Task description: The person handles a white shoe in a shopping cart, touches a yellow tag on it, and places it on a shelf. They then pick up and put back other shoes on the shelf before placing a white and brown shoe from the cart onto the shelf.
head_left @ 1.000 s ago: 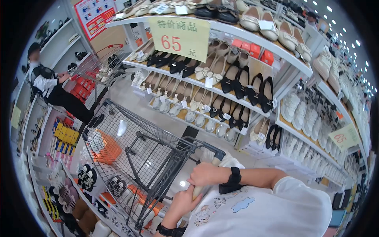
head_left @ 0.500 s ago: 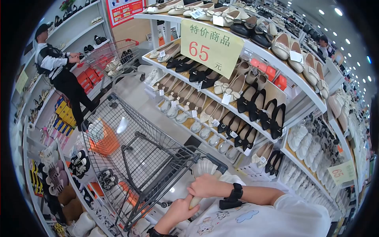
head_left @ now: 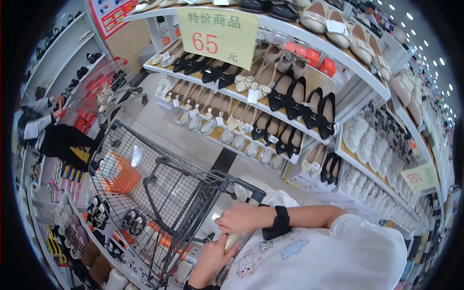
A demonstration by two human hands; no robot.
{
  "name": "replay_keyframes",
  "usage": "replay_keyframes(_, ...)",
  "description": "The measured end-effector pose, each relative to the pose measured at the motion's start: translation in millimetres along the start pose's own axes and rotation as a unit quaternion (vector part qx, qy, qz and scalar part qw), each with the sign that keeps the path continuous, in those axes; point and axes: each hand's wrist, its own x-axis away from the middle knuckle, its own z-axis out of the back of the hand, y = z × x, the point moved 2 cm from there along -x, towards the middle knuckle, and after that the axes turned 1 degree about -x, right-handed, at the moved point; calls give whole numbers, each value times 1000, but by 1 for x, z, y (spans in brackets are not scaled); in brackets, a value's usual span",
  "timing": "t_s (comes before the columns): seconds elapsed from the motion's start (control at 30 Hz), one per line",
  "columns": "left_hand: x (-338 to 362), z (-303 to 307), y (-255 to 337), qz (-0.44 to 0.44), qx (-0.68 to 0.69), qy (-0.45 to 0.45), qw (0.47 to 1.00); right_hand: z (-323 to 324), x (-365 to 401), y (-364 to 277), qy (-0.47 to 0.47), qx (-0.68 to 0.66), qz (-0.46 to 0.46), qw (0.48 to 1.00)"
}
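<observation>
Both of my hands are closed around a cream-coloured bar that appears to be the push handle [head_left: 232, 241] of a grey wire shopping cart [head_left: 159, 169]. My right hand [head_left: 239, 217], with a black band at its wrist, grips the far part. My left hand [head_left: 212, 256] is just below it, fingers wrapped around the nearer part. Most of the bar is hidden under my fingers. By the dark end of the handle is a white pleated thing [head_left: 241, 193] I cannot identify. An orange container [head_left: 124, 175] shows through the cart's wire mesh.
Shelves of black and beige flat shoes [head_left: 290, 96] stand ahead, below a yellow price sign [head_left: 217, 36]. White shoes [head_left: 374, 145] fill shelves to the right. Another person [head_left: 58, 137] at the left stands by a red-trimmed cart [head_left: 104, 92]. More shoes [head_left: 98, 212] line the near left.
The view has shifted, so the shelves, sign and other person sit farther left and the shelves higher. My hands keep their grip, and the cart appears slightly left in view.
</observation>
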Motion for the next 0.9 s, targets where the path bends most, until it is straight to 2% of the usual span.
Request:
replay_keyframes(0.07,0,-1,-2,-19,-2,12,1000,4,3,1,9,82,67,994)
replay_keyframes(0.13,-3,-2,-2,-8,81,-3,997,28,9,1,16,122,72,990)
replay_keyframes(0.2,-2,-3,-1,-15,78,9,997,52,13,6,163,127,134,969)
replay_keyframes(0.27,-5,-2,4,-23,77,25,996,60,18,24,201,99,116,968)
replay_keyframes(0.33,-8,2,13,-7,67,41,997,75,34,43,288,82,64,952)
replay_keyframes(0.37,-11,0,16,-5,66,37,997,74,42,57,300,85,21,950)
replay_keyframes(0.4,-15,0,19,2,59,46,997,73,49,71,303,82,19,949)
replay_keyframes(0.47,-31,0,27,10,49,51,997,68,65,103,341,14,-28,939)
replay_keyframes(0.5,-41,-2,32,6,37,66,997,64,73,121,342,-24,-75,936)
replay_keyframes(0.53,-50,-5,37,5,28,81,996,56,83,144,340,-27,-78,937)
replay_keyframes(0.6,-76,-2,53,19,5,62,998,30,108,201,295,-50,-232,926)
replay_keyframes(0.67,-106,3,68,39,-22,59,997,14,135,256,189,5,-318,929)
replay_keyframes(0.73,-134,6,80,26,-31,88,995,-18,164,322,154,8,-349,925)
replay_keyframes(0.8,-149,15,92,58,-16,103,993,-48,189,388,149,30,-387,910)
replay_keyframes(0.87,-151,5,89,103,39,94,990,-50,205,430,133,79,-449,880)
replay_keyframes(0.9,-151,3,92,139,15,83,987,-48,209,446,118,95,-483,862)
